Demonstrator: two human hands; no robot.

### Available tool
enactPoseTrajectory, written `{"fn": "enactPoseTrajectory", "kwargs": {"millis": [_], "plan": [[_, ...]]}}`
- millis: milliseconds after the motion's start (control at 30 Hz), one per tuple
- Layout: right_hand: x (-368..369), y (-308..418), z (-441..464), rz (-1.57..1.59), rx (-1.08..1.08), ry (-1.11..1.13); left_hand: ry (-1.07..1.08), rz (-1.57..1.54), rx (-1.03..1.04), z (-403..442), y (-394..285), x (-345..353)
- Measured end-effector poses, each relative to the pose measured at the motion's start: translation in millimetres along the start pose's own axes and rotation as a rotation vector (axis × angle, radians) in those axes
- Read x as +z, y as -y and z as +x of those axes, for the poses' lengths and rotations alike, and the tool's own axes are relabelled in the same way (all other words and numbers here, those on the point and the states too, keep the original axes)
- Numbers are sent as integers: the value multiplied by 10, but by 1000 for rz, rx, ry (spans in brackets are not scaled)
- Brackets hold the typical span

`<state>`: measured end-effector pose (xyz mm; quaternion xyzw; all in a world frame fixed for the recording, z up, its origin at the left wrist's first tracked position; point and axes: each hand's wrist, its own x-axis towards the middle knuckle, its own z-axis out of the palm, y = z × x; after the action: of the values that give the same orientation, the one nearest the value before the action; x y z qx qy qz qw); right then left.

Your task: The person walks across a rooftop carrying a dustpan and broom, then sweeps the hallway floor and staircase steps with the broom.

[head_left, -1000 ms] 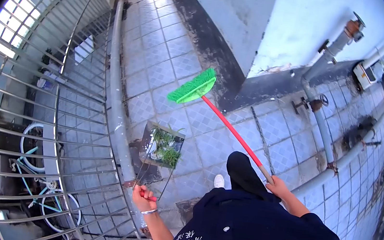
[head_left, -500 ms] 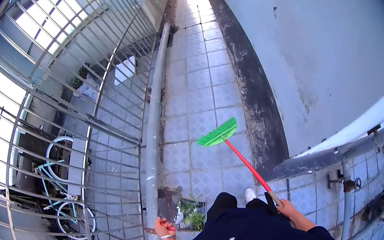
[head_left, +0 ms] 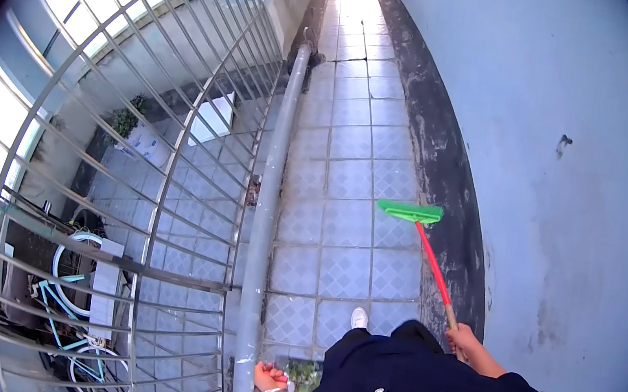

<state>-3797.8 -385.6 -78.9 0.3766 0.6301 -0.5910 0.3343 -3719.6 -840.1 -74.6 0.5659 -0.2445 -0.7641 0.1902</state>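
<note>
A broom point(head_left: 434, 263) with a green head and a red handle is held in my right hand point(head_left: 462, 341), whose fingers wrap the tan upper part of the handle. The green bristles point(head_left: 409, 212) are over the tiled floor beside the dark strip along the right wall. Down at the left, my left hand point(head_left: 270, 379) is closed, with a band on its wrist. Something reddish shows by its fingers, too small to name. That hand is close to the long grey pipe point(head_left: 268, 214).
A metal bar railing point(head_left: 158, 207) runs along the left, with a light-blue bicycle point(head_left: 76, 315) and a plant point(head_left: 126, 120) behind it. On the right stands a pale wall point(head_left: 552, 196). The tiled walkway point(head_left: 344, 176) stretches ahead, and a white shoe point(head_left: 360, 318) shows below.
The view has shifted along the walkway and turned. The broom head has swung right, nearer the dark strip, and now lies more level. Both hands remain closed.
</note>
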Motion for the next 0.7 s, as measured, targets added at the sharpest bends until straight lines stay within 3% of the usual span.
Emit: {"fn": "enactPoseTrajectory", "kwargs": {"millis": [100,267,433,500,567,633,700], "plan": [[106,528,280,109,-11,-45,44,32,-23,198,-114,793],[177,1214,883,16,-37,-191,102,142,35,595,-57,2137],[146,2066,1795,-467,-206,-424,196,218,158,859,-186,3851],[-3,2078,2669,-428,-301,-302,188,275,214,857,-325,4565],[203,3067,2658,-491,-220,-227,244,261,244,1033,-454,5083],[284,3775,2938,-315,-78,-120,257,262,278,1055,-470,5655],[395,4571,3210,-203,-108,-44,270,295,268,1165,-421,6211]]}}
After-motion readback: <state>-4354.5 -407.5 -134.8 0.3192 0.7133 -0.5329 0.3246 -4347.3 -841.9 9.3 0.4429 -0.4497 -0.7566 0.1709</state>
